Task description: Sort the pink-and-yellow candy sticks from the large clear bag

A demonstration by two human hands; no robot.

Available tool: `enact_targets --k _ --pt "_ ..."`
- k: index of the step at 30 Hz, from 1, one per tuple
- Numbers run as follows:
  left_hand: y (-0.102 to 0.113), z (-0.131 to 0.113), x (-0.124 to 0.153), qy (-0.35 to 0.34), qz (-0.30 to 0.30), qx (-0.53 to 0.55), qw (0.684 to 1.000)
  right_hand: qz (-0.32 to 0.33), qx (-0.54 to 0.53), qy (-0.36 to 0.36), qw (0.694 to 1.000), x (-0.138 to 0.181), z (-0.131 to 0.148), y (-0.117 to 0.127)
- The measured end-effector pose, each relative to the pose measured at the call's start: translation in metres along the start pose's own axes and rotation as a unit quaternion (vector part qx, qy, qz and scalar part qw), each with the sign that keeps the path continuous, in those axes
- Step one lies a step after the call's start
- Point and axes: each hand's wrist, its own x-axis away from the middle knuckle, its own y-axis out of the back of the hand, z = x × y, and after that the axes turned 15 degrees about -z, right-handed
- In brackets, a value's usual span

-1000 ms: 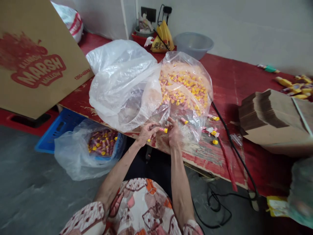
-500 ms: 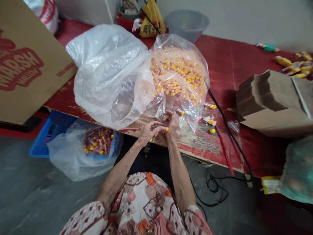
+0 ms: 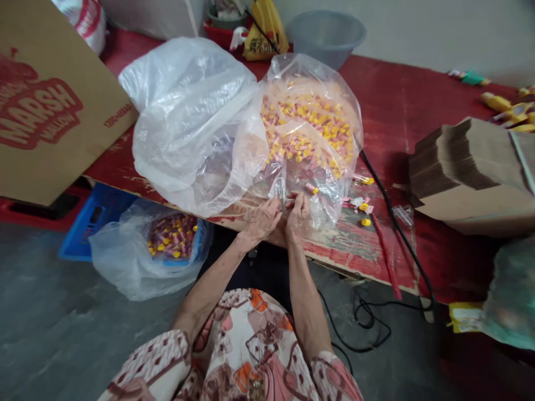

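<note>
My left hand (image 3: 264, 218) is closed at the table edge, back upward, fingers pressed together. Whatever its fingertips hold is hidden. Close beside it, my right hand (image 3: 297, 213) has its fingers curled by the mouth of a clear plastic bag (image 3: 321, 209); I cannot make out what is in them. Inside that bag lies a heap of small pink pieces with yellow caps (image 3: 311, 128). One loose pink piece with a yellow cap (image 3: 312, 189) lies on the plastic just above my right hand. A large whitish plastic bag (image 3: 188, 111) spreads to the left.
Below the table at left, a blue crate (image 3: 83, 223) holds a lined heap of similar pieces (image 3: 173, 236). A black cable (image 3: 388, 206) crosses the table at right, beside scraps and a stack of folded cardboard (image 3: 472, 178). A large carton (image 3: 62, 100) stands at left.
My left hand has moved up and right toward the bag's mouth, turning back upward. The yellow-capped piece between its fingers is now out of sight. My right hand stays near the same spot.
</note>
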Motion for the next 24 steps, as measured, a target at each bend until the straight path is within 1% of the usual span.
enact_targets --k 3,6,8,11,13,15,17,18,21,24 --pt "0.001 0.009 -0.004 0.016 -0.009 0.068 0.998 -0.034 -0.021 -0.012 0.999 0.000 0.000 -0.001" --pt "0.003 0.020 0.000 0.030 -0.052 0.112 0.992 -0.058 -0.032 -0.017 0.998 -0.001 -0.003 -0.004" --pt "0.003 0.026 0.002 0.028 -0.073 0.104 0.992 -0.050 -0.021 -0.008 0.998 0.000 -0.004 -0.004" --pt "0.000 0.030 -0.004 0.006 -0.051 0.076 0.996 -0.035 -0.009 -0.005 0.999 0.001 -0.004 -0.001" --pt "0.000 0.029 -0.010 -0.017 -0.042 0.077 0.996 -0.025 -0.005 -0.011 1.000 0.001 -0.004 0.001" --pt "0.001 0.027 -0.014 -0.039 -0.061 0.089 0.993 -0.015 0.003 -0.012 1.000 0.001 -0.003 0.003" --pt "0.000 0.025 -0.013 -0.049 -0.085 0.097 0.990 -0.011 0.007 -0.010 1.000 0.001 -0.002 0.004" --pt "-0.001 0.024 -0.012 -0.050 -0.087 0.097 0.990 -0.014 0.007 -0.010 1.000 0.001 -0.002 0.005" --pt "-0.007 0.026 -0.008 -0.044 -0.058 0.081 0.994 -0.020 0.014 -0.013 1.000 0.003 0.001 0.005" --pt "-0.011 0.029 -0.008 -0.047 -0.034 0.055 0.997 -0.010 0.022 -0.007 1.000 0.004 0.004 0.006"
